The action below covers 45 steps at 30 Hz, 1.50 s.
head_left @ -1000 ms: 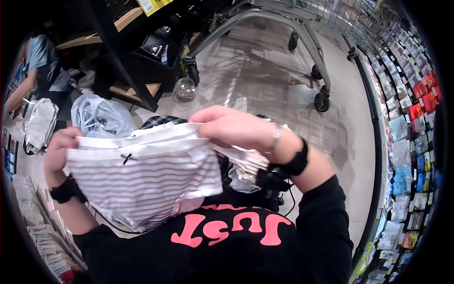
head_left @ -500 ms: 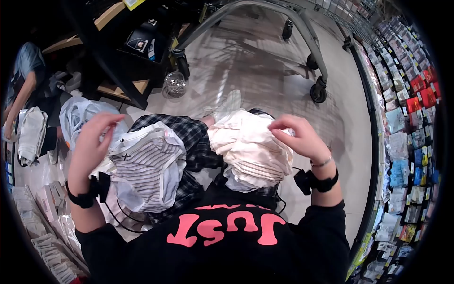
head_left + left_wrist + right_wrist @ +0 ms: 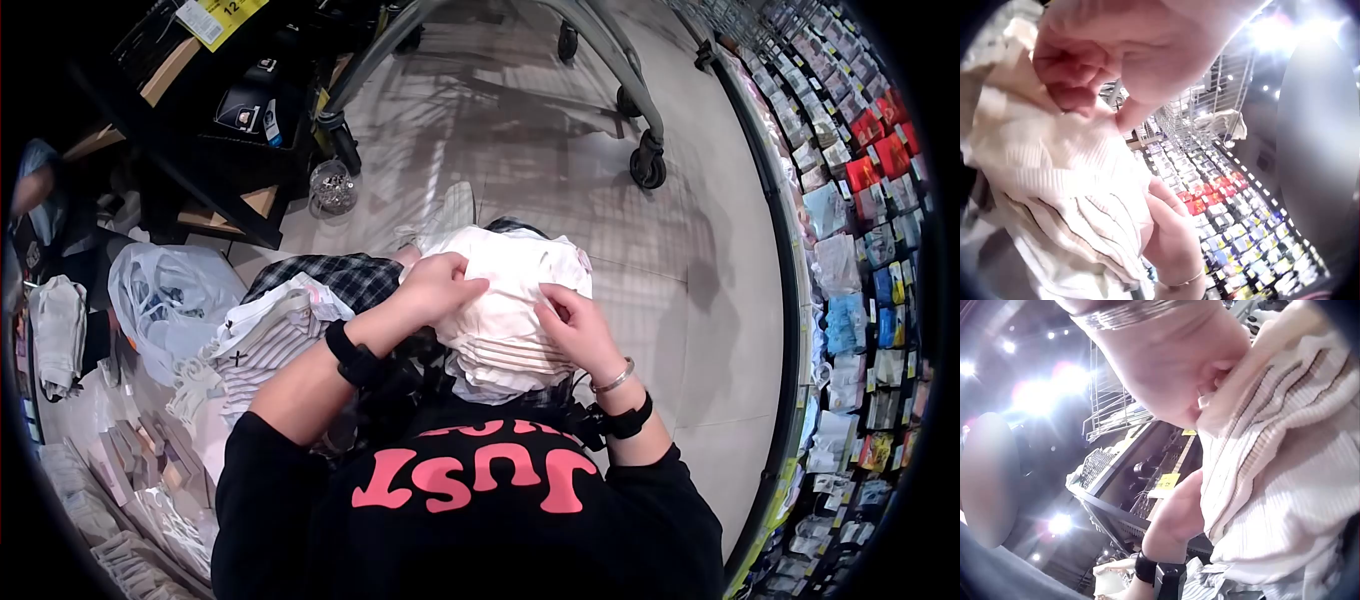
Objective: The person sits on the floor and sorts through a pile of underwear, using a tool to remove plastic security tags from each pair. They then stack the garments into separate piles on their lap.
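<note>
A stack of cream and white underpants (image 3: 510, 270) lies on the right side of the lap, striped fabric (image 3: 1272, 394) showing along its near edge. My left hand (image 3: 440, 287) pinches the cloth of the top pair of underpants at the stack's left side; its curled fingers (image 3: 1079, 94) show against the fabric in the left wrist view. On the other side, my right hand (image 3: 577, 328) grips the same top cloth with bent fingers. To the left, striped underpants with a small dark bow (image 3: 265, 350) lie on the lap, partly behind my left forearm.
A clear plastic bag (image 3: 165, 300) sits left of the lap, with stacked packages (image 3: 100, 540) below it. Ahead stand a wheeled cart frame (image 3: 640, 100) and a dark shelf (image 3: 170, 150). Packaged goods (image 3: 845, 260) line the right side. Another person (image 3: 40, 195) is at far left.
A second ago both hands held the striped underpants up by the waistband. These were laid on the left of the lap, and both hands have moved over to the cream stack and taken hold of its top cloth.
</note>
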Tool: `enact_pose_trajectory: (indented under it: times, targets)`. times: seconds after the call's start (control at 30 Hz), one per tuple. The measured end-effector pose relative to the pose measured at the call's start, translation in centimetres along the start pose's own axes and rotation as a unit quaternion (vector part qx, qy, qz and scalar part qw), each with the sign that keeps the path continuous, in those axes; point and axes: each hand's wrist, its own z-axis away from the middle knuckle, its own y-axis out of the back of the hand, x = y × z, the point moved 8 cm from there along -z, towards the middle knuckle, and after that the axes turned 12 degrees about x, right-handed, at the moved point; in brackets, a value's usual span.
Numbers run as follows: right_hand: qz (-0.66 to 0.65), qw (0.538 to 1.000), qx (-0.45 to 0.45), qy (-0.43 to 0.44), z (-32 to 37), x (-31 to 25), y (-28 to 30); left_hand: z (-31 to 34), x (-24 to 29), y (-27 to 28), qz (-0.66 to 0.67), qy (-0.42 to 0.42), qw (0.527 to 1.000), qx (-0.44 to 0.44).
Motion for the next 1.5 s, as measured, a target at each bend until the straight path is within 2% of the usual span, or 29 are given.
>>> enact_pose_trajectory:
  times: [0.03,0.07,0.1,0.13,0.17,0.23,0.3,0.33,0.43,0.5,0.57,0.67,0.77,0.8,0.9,1.0,1.1,1.13,1.23,1.33,1.37,1.43,1.47,1.5]
  targets:
    - [-0.032,0.999,-0.014,-0.007,0.2,0.0,-0.2,-0.1,0.2,0.0,0.037,0.009,0.999,-0.006]
    - [-0.06,0.997,-0.038,0.021,0.5,-0.7,-0.1,1.3,1.6,-0.5,0.343,0.004,0.939,-0.022]
    - [-0.067,0.988,-0.089,0.105,1.0,-1.9,0.0,2.3,3.0,0.2,0.244,-0.119,0.961,-0.051]
    - [-0.073,0.97,-0.138,0.188,1.9,-2.9,0.4,3.6,3.5,1.0,0.138,-0.239,0.958,-0.079]
    - [-0.078,0.942,-0.186,0.269,3.1,-4.0,0.7,5.2,4.0,1.3,0.03,-0.354,0.929,-0.104]
    - [-0.071,0.921,-0.292,0.25,5.2,-5.2,0.7,9.8,4.3,0.0,0.034,-0.383,0.86,-0.336]
    - [-0.07,0.917,-0.353,0.17,6.3,-3.9,1.4,11.1,2.7,0.0,-0.003,-0.241,0.898,-0.368]
    - [-0.053,0.921,-0.327,0.207,6.3,-4.3,1.6,11.1,3.0,0.0,0.005,-0.296,0.892,-0.341]
    - [-0.004,0.969,-0.199,0.145,4.0,-2.8,3.7,8.9,2.0,1.3,-0.152,-0.309,0.916,-0.207]
    - [0.07,0.983,-0.099,0.142,1.4,-2.0,4.6,7.5,4.8,3.3,-0.099,-0.36,0.926,-0.058]
    - [0.1,0.989,-0.002,0.105,-1.1,-2.9,4.3,5.4,5.4,3.7,-0.081,-0.315,0.945,0.01]
    - [0.18,0.937,0.063,0.293,-3.3,-6.1,1.8,3.2,7.1,3.6,-0.149,-0.433,0.869,0.189]
    - [0.258,0.925,0.035,0.276,-5.1,-5.4,-0.2,-0.9,4.7,2.1,-0.174,-0.346,0.909,0.155]
    - [0.263,0.923,0.054,0.276,-5.6,-5.1,-0.5,-1.5,4.8,2.2,-0.173,-0.336,0.913,0.156]
    - [0.314,0.929,0.021,0.194,-7.0,-4.0,-1.2,-3.6,3.7,0.3,-0.148,-0.282,0.947,0.047]
    - [0.309,0.933,-0.004,0.185,-7.3,-4.5,-1.3,-3.5,3.9,0.7,-0.153,-0.332,0.927,0.086]
    - [0.278,0.943,-0.074,0.166,-7.6,-4.6,-1.8,-3.2,4.1,1.8,-0.135,-0.361,0.917,0.104]
    - [0.231,0.955,-0.073,0.173,-7.6,-5.3,-1.6,-2.9,4.4,2.4,-0.125,-0.368,0.915,0.108]
    - [0.109,0.972,-0.09,0.188,-7.6,-8.3,-1.2,0.0,6.9,6.2,-0.064,-0.424,0.895,0.125]
    - [0.022,0.973,-0.124,0.194,-7.5,-10.1,-1.8,0.9,7.8,10.5,-0.054,-0.428,0.899,0.074]
    - [0.012,0.984,-0.122,0.132,-8.0,-9.0,-2.3,0.3,7.3,11.7,-0.062,-0.425,0.901,0.061]
    - [-0.009,0.993,-0.116,0.01,-8.7,-6.6,-3.9,-2.6,4.9,15.1,-0.081,-0.345,0.932,0.074]
    - [0.087,0.99,-0.084,0.068,-9.2,-6.8,-4.4,-4.8,2.9,17.6,-0.057,-0.292,0.946,0.127]
    - [0.127,0.982,-0.045,0.129,-9.4,-7.0,-4.9,-7.1,0.3,20.0,-0.033,-0.236,0.954,0.181]
